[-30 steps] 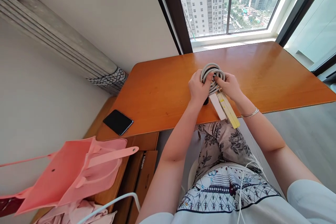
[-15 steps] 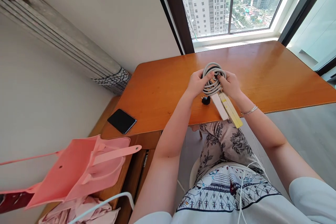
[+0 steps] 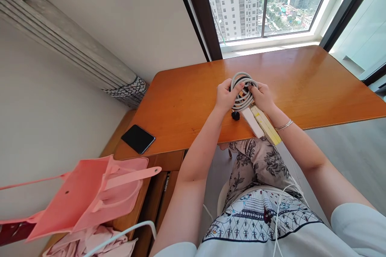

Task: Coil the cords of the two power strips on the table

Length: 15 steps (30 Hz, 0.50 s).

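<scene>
A grey cable coil (image 3: pixel 241 78) rests on the orange wooden table (image 3: pixel 187 100). My left hand (image 3: pixel 226 95) grips the coil's left side, fingers curled over the loops. On the coil's right side my right hand (image 3: pixel 263 96) pinches the strands near the centre. A white and yellow power strip (image 3: pixel 263 124) lies under the coil and juts over the table's near edge. The cable's black plug (image 3: pixel 235 115) lies on the table just below my left hand.
A black phone (image 3: pixel 138 139) lies at the table's near left corner. A pink bag (image 3: pixel 84 196) sits on a lower wooden cabinet at the left. A large window (image 3: pixel 259 4) runs behind the table. A folded grey curtain (image 3: pixel 69 48) hangs along the left wall.
My left hand shifted up from the coil's lower left, uncovering the black plug. Both hands stay on the coil, which has barely moved.
</scene>
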Available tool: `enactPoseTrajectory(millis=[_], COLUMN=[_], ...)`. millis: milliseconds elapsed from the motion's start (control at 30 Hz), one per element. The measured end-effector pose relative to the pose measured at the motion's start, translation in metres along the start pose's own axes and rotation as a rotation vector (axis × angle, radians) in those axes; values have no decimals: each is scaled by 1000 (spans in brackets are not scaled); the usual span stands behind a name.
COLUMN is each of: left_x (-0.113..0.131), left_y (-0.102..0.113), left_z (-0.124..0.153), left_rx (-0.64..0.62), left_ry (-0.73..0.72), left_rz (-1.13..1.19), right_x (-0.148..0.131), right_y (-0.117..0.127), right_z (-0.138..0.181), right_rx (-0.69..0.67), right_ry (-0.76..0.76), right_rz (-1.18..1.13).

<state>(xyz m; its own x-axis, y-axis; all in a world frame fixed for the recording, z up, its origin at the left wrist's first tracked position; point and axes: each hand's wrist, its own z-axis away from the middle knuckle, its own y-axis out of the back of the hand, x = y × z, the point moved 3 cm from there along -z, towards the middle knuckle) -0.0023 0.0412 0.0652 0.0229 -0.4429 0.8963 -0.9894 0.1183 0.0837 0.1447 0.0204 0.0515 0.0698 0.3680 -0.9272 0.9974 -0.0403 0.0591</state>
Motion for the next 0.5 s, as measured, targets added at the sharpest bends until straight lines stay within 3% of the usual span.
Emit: enactPoseTrajectory(millis=[267, 500], left_x=[1, 1], left_y=[-4, -5], left_z=[2, 5], left_rx=[61, 63], left_ry=[-10, -29], left_rz=[5, 31], right_x=[-1, -5], right_y=[0, 4], right_z=[7, 8], right_rx=[136, 97], right_ry=[-41, -26], right_rz=[-50, -36])
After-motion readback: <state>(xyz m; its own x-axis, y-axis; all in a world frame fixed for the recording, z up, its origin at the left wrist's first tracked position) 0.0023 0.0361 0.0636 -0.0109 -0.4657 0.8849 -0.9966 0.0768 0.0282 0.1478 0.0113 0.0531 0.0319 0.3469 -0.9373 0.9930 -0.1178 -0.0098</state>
